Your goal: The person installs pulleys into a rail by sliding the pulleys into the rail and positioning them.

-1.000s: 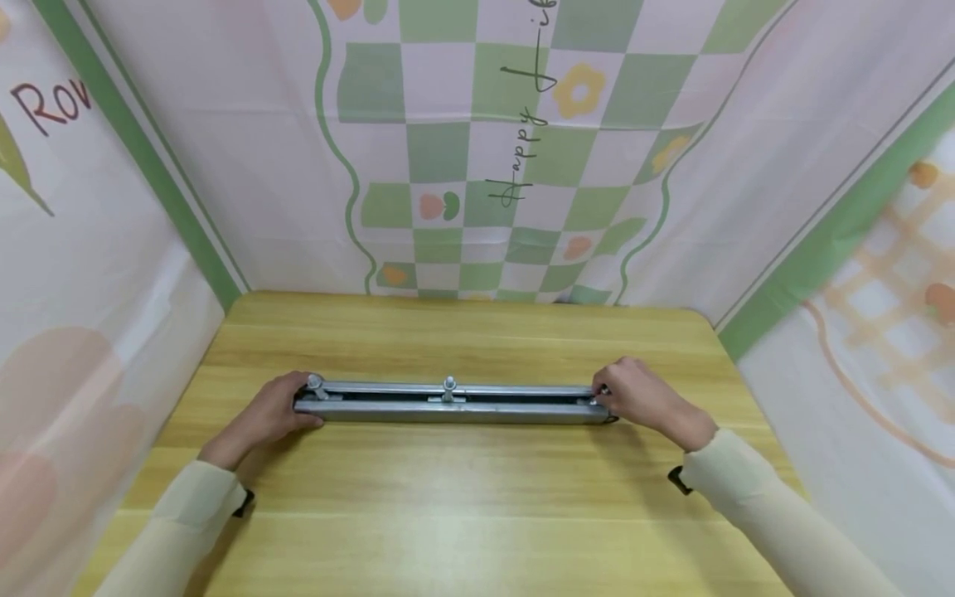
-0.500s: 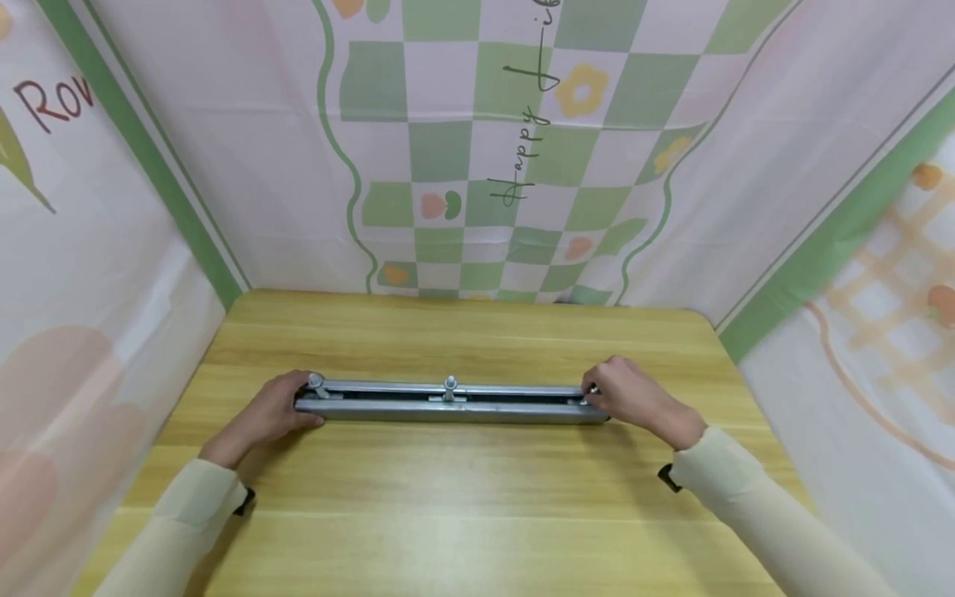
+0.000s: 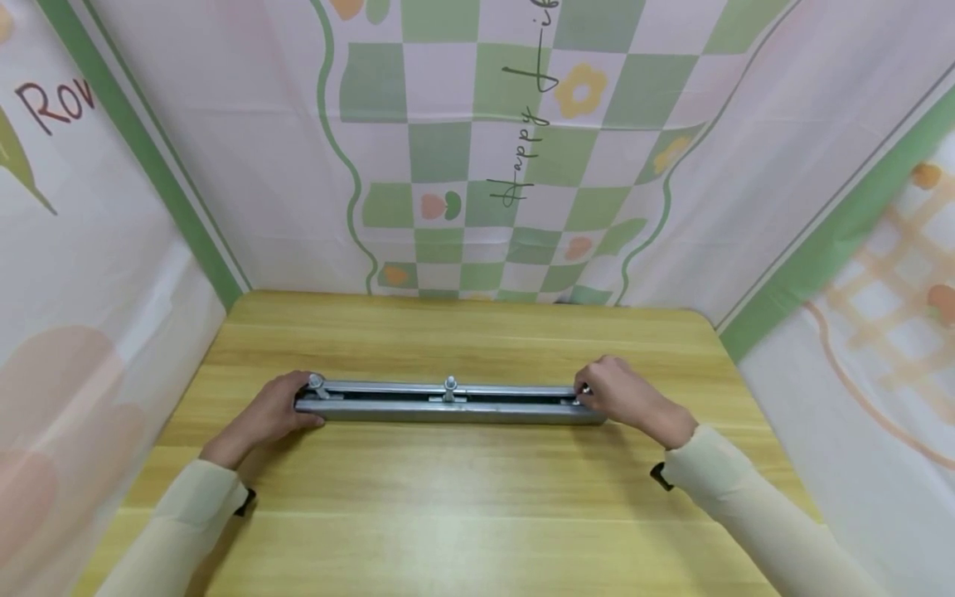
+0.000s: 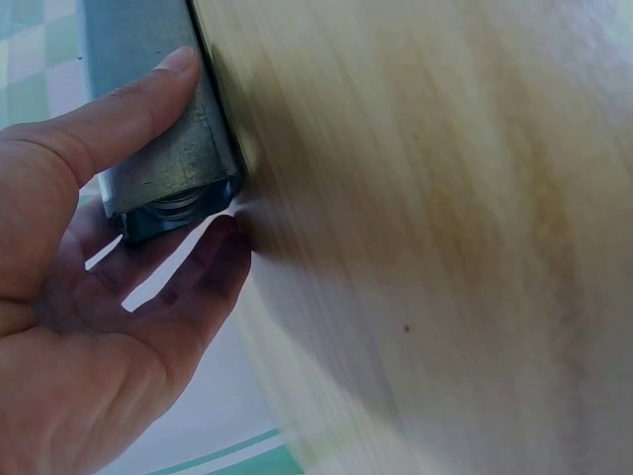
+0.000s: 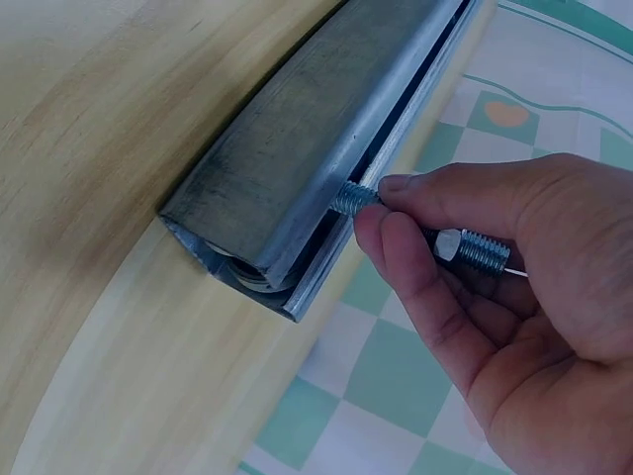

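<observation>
A grey steel channel rail point(image 3: 448, 412), slotted along its top, lies across the wooden table. My left hand point(image 3: 272, 410) grips its left end, the thumb point(image 4: 148, 104) along the near side. In the right wrist view, my right hand point(image 5: 495, 287) pinches a threaded bolt point(image 5: 354, 198) that sticks up through the slot near the right end. A hex nut point(image 5: 448, 244) sits higher on that bolt, and round wheel edges point(image 5: 257, 277) show inside the rail's open end. Two more upright bolts stand in the slot: one at the middle point(image 3: 450, 387), one beside my left hand point(image 3: 317, 384).
Bare wooden tabletop point(image 3: 448, 497) spreads in front of the rail and behind it. A checkered, printed cloth point(image 3: 507, 157) hangs behind the table's far edge, with more printed cloth at both sides.
My right hand has moved a little to the left along the rail with the bolt, in from the rail's right end. My left hand and the rail stay put.
</observation>
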`<action>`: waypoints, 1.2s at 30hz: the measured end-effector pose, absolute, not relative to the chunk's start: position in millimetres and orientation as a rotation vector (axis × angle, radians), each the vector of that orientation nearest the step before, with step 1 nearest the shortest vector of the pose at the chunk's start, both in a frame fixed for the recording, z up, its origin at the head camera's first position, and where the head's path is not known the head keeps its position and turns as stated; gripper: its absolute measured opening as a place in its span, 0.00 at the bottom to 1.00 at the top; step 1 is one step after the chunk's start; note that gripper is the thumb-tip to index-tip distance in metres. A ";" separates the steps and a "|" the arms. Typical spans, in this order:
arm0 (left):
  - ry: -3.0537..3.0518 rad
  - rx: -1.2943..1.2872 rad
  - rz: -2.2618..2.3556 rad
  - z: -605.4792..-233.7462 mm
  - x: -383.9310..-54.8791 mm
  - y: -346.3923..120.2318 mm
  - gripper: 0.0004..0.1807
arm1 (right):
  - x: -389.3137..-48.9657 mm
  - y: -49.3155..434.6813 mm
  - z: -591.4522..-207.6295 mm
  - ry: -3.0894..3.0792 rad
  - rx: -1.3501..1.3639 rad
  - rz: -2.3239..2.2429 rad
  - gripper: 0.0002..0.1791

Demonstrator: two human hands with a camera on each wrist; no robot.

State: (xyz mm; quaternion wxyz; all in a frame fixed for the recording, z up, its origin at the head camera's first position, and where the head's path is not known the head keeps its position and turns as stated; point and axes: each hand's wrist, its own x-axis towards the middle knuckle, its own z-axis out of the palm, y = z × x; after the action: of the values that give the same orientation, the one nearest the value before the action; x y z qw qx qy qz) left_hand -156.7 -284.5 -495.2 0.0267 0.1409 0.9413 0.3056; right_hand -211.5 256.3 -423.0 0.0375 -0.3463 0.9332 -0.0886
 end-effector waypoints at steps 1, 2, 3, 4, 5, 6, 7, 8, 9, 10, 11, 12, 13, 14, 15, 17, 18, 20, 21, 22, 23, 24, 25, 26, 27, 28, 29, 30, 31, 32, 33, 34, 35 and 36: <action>2.908 0.434 0.942 -495.2 -156.5 -284.5 0.30 | -211.3 256.0 -422.9 2.864 -1.059 -0.269 0.06; 2.907 0.432 0.939 -495.1 -156.4 -284.7 0.30 | -210.8 255.4 -422.6 2.864 -1.056 -0.268 0.06; 2.906 0.431 0.935 -494.9 -156.2 -284.8 0.30 | -210.6 254.7 -422.5 2.867 -1.058 -0.265 0.06; 2.905 0.429 0.932 -494.7 -156.1 -284.9 0.30 | -210.3 254.0 -422.3 2.868 -1.059 -0.264 0.06; 2.902 0.428 0.928 -494.1 -155.9 -285.2 0.30 | -209.9 253.3 -421.9 2.869 -1.065 -0.263 0.07; 2.899 0.424 0.927 -493.8 -155.9 -285.2 0.30 | -209.7 252.8 -421.6 2.871 -1.069 -0.260 0.07; 2.895 0.418 0.928 -493.4 -155.8 -285.1 0.30 | -209.4 252.3 -421.3 2.872 -1.070 -0.258 0.07; 2.892 0.414 0.929 -493.2 -155.8 -284.9 0.30 | -209.2 251.9 -420.9 2.874 -1.075 -0.257 0.07; 2.889 0.412 0.930 -492.8 -155.8 -285.0 0.30 | -208.9 251.7 -420.5 2.875 -1.078 -0.257 0.08; 2.886 0.411 0.930 -492.4 -155.8 -285.1 0.31 | -208.7 251.5 -420.3 2.876 -1.080 -0.256 0.08; 2.884 0.410 0.929 -492.4 -155.9 -285.0 0.31 | -208.6 251.4 -420.4 2.878 -1.081 -0.258 0.08; 2.884 0.408 0.929 -492.7 -156.0 -284.7 0.30 | -208.5 251.4 -420.5 2.879 -1.081 -0.256 0.07; 2.885 0.410 0.927 -492.8 -156.1 -284.8 0.30 | -208.3 250.9 -420.6 2.880 -1.080 -0.255 0.07; 2.887 0.412 0.925 -492.9 -156.3 -284.8 0.30 | -208.2 250.6 -420.7 2.881 -1.083 -0.256 0.06; 2.890 0.416 0.925 -492.9 -156.4 -284.9 0.30 | -208.1 250.3 -421.1 2.884 -1.080 -0.252 0.05; 2.899 0.420 0.926 -493.7 -156.9 -284.6 0.29 | -208.2 249.7 -422.1 2.887 -1.068 -0.248 0.04; 2.903 0.423 0.928 -493.8 -157.1 -284.7 0.29 | -208.1 249.5 -422.2 2.886 -1.071 -0.243 0.04; 2.908 0.431 0.932 -494.2 -157.9 -284.4 0.29 | -207.4 250.3 -423.1 2.891 -1.055 -0.247 0.06; 2.911 0.434 0.930 -494.5 -158.4 -284.4 0.29 | -207.1 250.4 -423.4 2.894 -1.046 -0.251 0.06; 2.912 0.435 0.928 -494.8 -158.8 -284.4 0.29 | -206.8 250.8 -423.8 2.895 -1.044 -0.259 0.07; 2.912 0.437 0.927 -495.1 -159.2 -284.4 0.29 | -206.5 251.3 -424.0 2.895 -1.044 -0.270 0.08; 2.911 0.437 0.926 -495.2 -159.5 -284.3 0.29 | -206.3 251.8 -424.4 2.895 -1.042 -0.281 0.09; 2.909 0.437 0.925 -495.4 -159.7 -284.1 0.29 | -205.9 252.3 -424.8 2.901 -1.030 -0.294 0.10; 2.908 0.436 0.922 -495.7 -160.4 -283.8 0.29 | -205.6 252.9 -424.7 2.903 -1.023 -0.304 0.11; 2.907 0.439 0.922 -496.0 -160.9 -283.5 0.29 | -205.2 253.6 -424.7 2.908 -1.005 -0.311 0.12; 2.908 0.443 0.923 -496.1 -161.2 -283.5 0.29 | -205.1 254.2 -424.8 2.914 -0.993 -0.318 0.13; 2.910 0.450 0.923 -496.1 -161.4 -283.5 0.29 | -204.8 254.7 -424.6 2.922 -0.978 -0.326 0.14; 2.910 0.456 0.922 -495.9 -161.6 -283.5 0.29 | -204.4 255.1 -424.5 2.932 -0.961 -0.332 0.15; 2.909 0.461 0.924 -495.6 -161.9 -283.4 0.29 | -203.8 255.5 -424.3 2.944 -0.945 -0.332 0.16; 2.908 0.467 0.921 -494.9 -161.9 -283.2 0.29 | -203.1 256.3 -423.9 2.956 -0.927 -0.332 0.18; 2.902 0.469 0.921 -493.9 -161.3 -282.9 0.31 | -202.5 256.9 -423.4 2.972 -0.910 -0.328 0.20; 2.891 0.458 0.924 -492.2 -160.5 -282.7 0.34 | -201.9 257.6 -422.7 2.987 -0.901 -0.330 0.21; 2.880 0.443 0.923 -490.2 -159.4 -282.6 0.38 | -201.8 258.2 -422.0 3.003 -0.889 -0.328 0.23; 2.871 0.419 0.917 -487.4 -157.7 -282.9 0.41 | -201.5 258.8 -421.0 3.020 -0.881 -0.322 0.24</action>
State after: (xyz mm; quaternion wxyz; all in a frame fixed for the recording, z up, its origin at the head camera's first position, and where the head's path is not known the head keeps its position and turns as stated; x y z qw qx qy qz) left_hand -157.7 -282.9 -487.4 0.0494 0.1375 0.9424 0.3009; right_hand -201.5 258.8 -421.0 -0.0105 -0.2785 0.9550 -0.1018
